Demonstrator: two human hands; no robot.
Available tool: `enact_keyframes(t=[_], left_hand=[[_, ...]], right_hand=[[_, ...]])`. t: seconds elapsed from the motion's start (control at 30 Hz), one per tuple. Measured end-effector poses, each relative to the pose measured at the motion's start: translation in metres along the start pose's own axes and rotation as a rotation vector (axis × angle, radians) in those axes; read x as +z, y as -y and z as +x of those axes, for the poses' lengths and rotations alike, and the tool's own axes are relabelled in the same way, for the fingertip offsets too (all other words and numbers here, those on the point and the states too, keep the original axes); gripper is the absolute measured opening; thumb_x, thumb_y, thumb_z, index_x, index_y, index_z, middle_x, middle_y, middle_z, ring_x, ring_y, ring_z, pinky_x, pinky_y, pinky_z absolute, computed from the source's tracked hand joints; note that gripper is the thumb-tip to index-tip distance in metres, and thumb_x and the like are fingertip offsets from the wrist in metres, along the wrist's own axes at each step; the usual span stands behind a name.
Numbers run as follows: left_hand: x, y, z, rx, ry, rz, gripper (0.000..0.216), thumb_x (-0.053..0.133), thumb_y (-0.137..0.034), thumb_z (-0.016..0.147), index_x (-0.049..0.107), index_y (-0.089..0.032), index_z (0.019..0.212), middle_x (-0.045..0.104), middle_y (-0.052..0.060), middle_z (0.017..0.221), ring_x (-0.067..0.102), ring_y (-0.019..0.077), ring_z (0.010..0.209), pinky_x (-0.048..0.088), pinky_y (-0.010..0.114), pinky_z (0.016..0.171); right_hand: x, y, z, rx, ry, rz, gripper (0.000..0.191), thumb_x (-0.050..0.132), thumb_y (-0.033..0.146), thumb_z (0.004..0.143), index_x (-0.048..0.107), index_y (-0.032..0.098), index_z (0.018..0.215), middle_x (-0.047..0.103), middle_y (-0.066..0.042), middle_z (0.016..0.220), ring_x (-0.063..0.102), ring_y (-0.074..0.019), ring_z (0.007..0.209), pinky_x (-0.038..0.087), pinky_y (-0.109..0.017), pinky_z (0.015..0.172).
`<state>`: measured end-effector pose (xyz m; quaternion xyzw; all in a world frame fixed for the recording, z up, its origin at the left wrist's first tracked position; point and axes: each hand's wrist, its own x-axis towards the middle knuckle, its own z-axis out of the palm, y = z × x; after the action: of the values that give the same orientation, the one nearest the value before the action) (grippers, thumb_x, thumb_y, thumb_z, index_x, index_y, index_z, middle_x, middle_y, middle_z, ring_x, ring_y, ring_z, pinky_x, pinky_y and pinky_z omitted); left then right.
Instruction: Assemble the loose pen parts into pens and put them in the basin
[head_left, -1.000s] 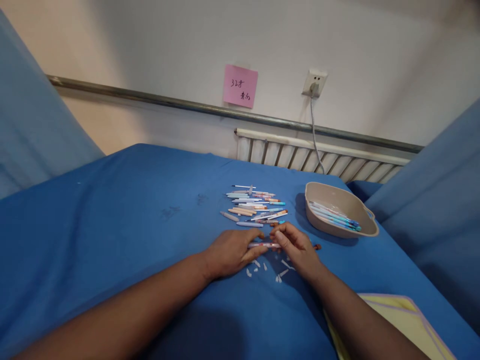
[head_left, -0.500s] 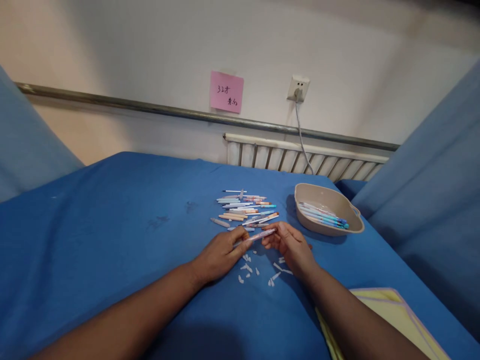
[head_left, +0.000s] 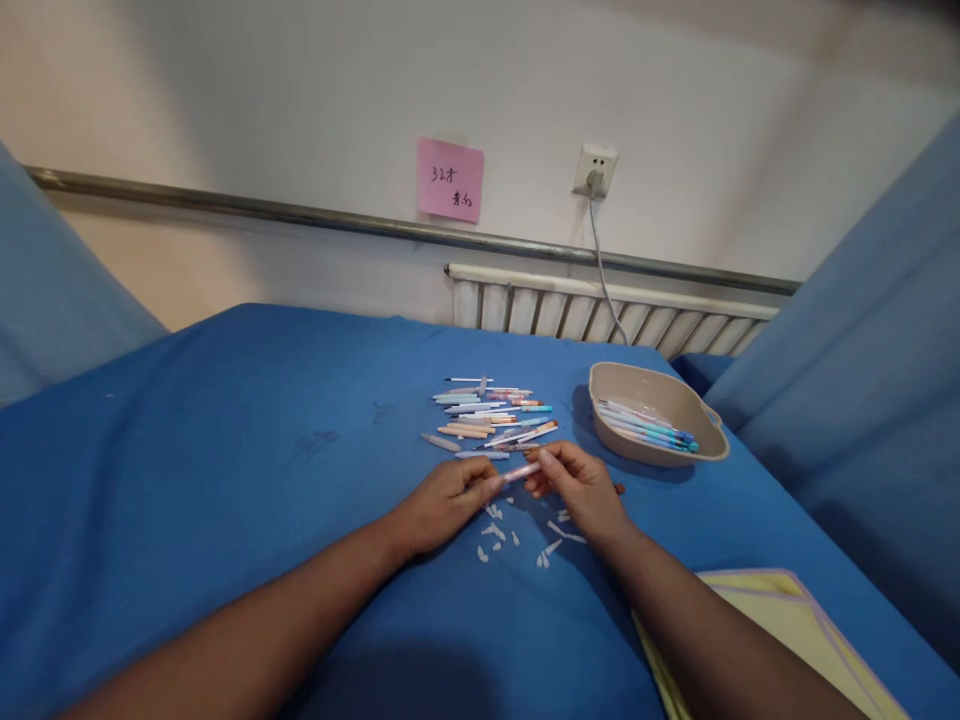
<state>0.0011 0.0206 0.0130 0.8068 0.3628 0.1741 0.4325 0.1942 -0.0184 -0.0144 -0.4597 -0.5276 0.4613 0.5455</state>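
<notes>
**Inspector:** Item in hand?

**Onlooker:** One pink pen (head_left: 521, 471), lying nearly level just above the blue-covered table (head_left: 225, 420), held at both ends. The left hand (head_left: 442, 505) has its fingertips closed on the pen's left end. The right hand (head_left: 581, 487) pinches the right end between thumb and fingers.

**Inspector:** Surroundings, by the clock from that pen?

**Onlooker:** At twelve, close by, is a loose pile of pens (head_left: 491, 415) lying mostly crosswise. At six, between the wrists, small white pieces (head_left: 517, 535) are scattered on the cloth. At two sits a beige tray (head_left: 645, 452) with several blue pens (head_left: 649, 425) inside, apart from the right hand. At four, near the table's edge, is a yellow pad (head_left: 780, 620).

**Inspector:** Beyond the table?

**Onlooker:** On the wall at twelve is a pink note (head_left: 450, 180). At one is a socket (head_left: 595, 170) with a cord plugged in, with a radiator (head_left: 600, 310) beneath it.
</notes>
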Motion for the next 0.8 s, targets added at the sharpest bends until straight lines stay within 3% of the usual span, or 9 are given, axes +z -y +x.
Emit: enact_keyframes(t=[0.13, 0.33, 0.43, 0.53, 0.63, 0.8], left_hand=[[-0.001, 0.002, 0.0, -0.036, 0.052, -0.134, 0.048, 0.022, -0.051, 0.091, 0.051, -0.016, 0.075, 0.039, -0.003, 0.057, 0.035, 0.0101, 0.051, 0.031, 0.022, 0.05], [0.002, 0.005, 0.002, -0.052, 0.002, -0.249, 0.035, 0.046, -0.052, 0.083, 0.047, -0.017, 0.078, 0.038, -0.006, 0.056, 0.034, 0.0085, 0.05, 0.026, 0.02, 0.047], [0.002, 0.006, 0.003, -0.064, 0.058, -0.305, 0.04, 0.037, -0.053, 0.086, 0.046, -0.016, 0.073, 0.038, -0.005, 0.054, 0.033, 0.0081, 0.048, 0.026, 0.02, 0.046], [0.001, 0.005, 0.002, -0.073, 0.079, -0.375, 0.041, 0.033, -0.051, 0.088, 0.049, -0.016, 0.076, 0.038, -0.005, 0.053, 0.032, 0.0082, 0.046, 0.025, 0.021, 0.045], [0.0, 0.002, -0.001, -0.103, 0.073, -0.435, 0.039, 0.032, -0.049, 0.089, 0.051, -0.016, 0.082, 0.04, -0.005, 0.053, 0.031, 0.0078, 0.045, 0.023, 0.021, 0.043], [0.003, -0.001, -0.003, -0.163, 0.068, -0.527, 0.033, 0.032, -0.044, 0.089, 0.05, -0.017, 0.093, 0.045, -0.004, 0.059, 0.032, 0.0075, 0.046, 0.022, 0.02, 0.042]], right_hand=[[0.0, 0.0, -0.001, -0.012, 0.013, -0.022, 0.037, 0.053, 0.053, 0.08, 0.06, 0.017, 0.086, 0.064, -0.002, 0.065, 0.061, -0.0156, 0.061, 0.052, -0.03, 0.06], [0.001, -0.004, -0.001, -0.043, 0.037, -0.032, 0.032, 0.052, 0.047, 0.082, 0.06, 0.018, 0.092, 0.062, -0.001, 0.065, 0.06, -0.0145, 0.059, 0.05, -0.028, 0.059], [0.0, -0.003, -0.003, -0.107, 0.026, -0.099, 0.028, 0.055, 0.039, 0.082, 0.057, 0.02, 0.102, 0.063, -0.003, 0.079, 0.06, -0.0148, 0.067, 0.05, -0.028, 0.063], [-0.001, 0.001, -0.007, -0.249, 0.052, -0.289, 0.026, 0.058, 0.031, 0.081, 0.058, 0.023, 0.106, 0.059, -0.006, 0.103, 0.059, -0.0173, 0.086, 0.049, -0.03, 0.073], [-0.002, 0.009, -0.01, -0.434, 0.117, -0.547, 0.025, 0.056, 0.024, 0.082, 0.059, 0.024, 0.106, 0.055, -0.008, 0.112, 0.052, -0.0212, 0.103, 0.044, -0.036, 0.085], [0.001, 0.02, -0.013, -0.599, 0.236, -0.993, 0.029, 0.054, 0.019, 0.084, 0.057, 0.024, 0.112, 0.059, -0.009, 0.108, 0.05, -0.0238, 0.099, 0.036, -0.041, 0.086]])
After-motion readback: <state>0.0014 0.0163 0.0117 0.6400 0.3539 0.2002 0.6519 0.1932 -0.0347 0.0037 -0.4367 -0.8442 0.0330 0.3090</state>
